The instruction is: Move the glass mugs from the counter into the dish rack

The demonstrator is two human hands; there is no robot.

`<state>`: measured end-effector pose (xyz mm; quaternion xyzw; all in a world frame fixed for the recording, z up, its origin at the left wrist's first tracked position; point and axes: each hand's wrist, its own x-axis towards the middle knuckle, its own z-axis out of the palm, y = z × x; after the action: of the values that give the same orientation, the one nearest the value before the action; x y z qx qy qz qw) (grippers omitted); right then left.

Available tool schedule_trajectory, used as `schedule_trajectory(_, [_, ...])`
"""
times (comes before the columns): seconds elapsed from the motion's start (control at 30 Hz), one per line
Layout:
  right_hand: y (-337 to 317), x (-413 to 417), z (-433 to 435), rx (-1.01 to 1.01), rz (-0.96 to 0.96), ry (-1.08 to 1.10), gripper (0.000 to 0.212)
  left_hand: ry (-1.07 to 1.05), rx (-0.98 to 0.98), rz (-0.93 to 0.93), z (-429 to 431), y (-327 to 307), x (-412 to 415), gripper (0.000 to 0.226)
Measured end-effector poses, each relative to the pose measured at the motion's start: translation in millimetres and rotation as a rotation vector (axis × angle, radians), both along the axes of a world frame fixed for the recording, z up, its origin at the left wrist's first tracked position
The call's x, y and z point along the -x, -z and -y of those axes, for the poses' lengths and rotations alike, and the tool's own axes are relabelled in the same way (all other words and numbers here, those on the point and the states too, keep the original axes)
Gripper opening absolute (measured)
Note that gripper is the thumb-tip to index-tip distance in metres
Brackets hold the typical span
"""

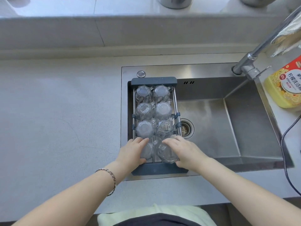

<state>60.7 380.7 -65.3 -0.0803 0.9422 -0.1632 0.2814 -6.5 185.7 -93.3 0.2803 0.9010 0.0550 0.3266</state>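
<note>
Your left hand [132,151] and right hand [184,152] are both down at the near end of the dish rack [154,80], which spans the left part of the sink [244,128] from its far rim to its near rim. Each hand wraps one upside-down glass mug: the left fingers [141,141] curl over the far side of the left near mug [147,150] with the thumb on its near side, and the right fingers [171,141] close the same way around the right near mug [166,154]. Both mugs sit in the last row, just inside the rack's near blue end bar, and they stand just beside each other.

Beyond your hands, six more glass mugs [144,110] fill the rack in three rows of two, all bottom up and packed close, so no free slot shows between the side rails.

To the left, the table [57,111] is a broad bare surface up to the sink's steel edge. To the right, the basin lies open down to the drain [187,129]. The faucet [254,62] angles over the far right corner, with a yellow detergent bottle [285,85] on the ledge beside it and a dark cable [285,144] running along the right edge.
</note>
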Motion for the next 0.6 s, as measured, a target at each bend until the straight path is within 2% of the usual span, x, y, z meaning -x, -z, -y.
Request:
schedule_trajectory(0.1, [18.0, 4.2, -1.3, 0.018, 0.038, -0.038, 0.071, -0.001, 0.006, -0.002, -0.3, -0.3, 0.0, 0.079])
schedule_trajectory(0.17, [28.2, -3.2, -1.7, 0.108, 0.031, 0.070, 0.074, 0.003, 0.012, -0.006, -0.6, -0.7, -0.2, 0.079])
schedule_trajectory(0.27, [32.0, -22.1, 2.6, 0.282, -0.062, 0.448, 0.067, 0.002, 0.018, -0.005, -0.9, -1.7, -0.8, 0.078])
schedule_trajectory(0.37, [34.4, -32.8, 15.3, 0.394, 0.086, 0.911, 0.081, 0.004, 0.012, -0.007, -1.4, -2.1, -2.0, 0.077])
schedule_trajectory(0.43, [38.8, -29.6, 26.0, 0.334, 0.118, 0.926, 0.086, 0.005, 0.019, -0.010, -3.5, -3.0, -2.9, 0.076])
schedule_trajectory(0.5, [39.4, -23.0, 34.7, 0.247, 0.076, 0.916, 0.080, -0.004, 0.043, -0.011, -6.6, -3.5, -3.3, 0.076])
schedule_trajectory(0.6, [39.8, -17.2, 35.9, 0.247, 0.059, 0.996, 0.073, -0.062, 0.059, 0.006, -12.4, -3.8, -3.5, 0.075])
